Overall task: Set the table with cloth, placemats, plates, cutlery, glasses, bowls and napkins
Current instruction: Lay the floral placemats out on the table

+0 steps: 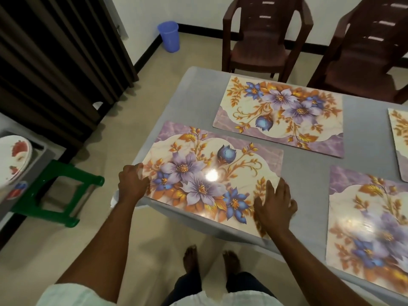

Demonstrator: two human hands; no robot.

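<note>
A person stands at the near edge of a table covered with a plain grey cloth (198,100), both hands on a glossy rectangular placemat (212,173). The mat is cream with purple marbled corners and printed with lilac and blue flowers on orange-gold leaves; a bright spot of light reflects near its middle.

The left hand (132,182) grips the mat's left corner, fingers curled over the edge and pinching it. The right hand (273,206) lies flat on the mat's near right corner, fingers spread and pressing down. The mat stretches between the two hands, its near edge along the table edge.

Four matching placemats are in view: the held one, a second (280,115) beyond the hands on the far side, a third (371,230) just right of the right hand, and a fourth (398,140) cut off at the right border.

Two dark brown plastic chairs (262,38) stand past the table. Left of the left hand are a green stool (59,195) and a stack of white plates (13,160) with red motifs; how many plates cannot be told. One blue bucket (169,36) sits by the wall.
</note>
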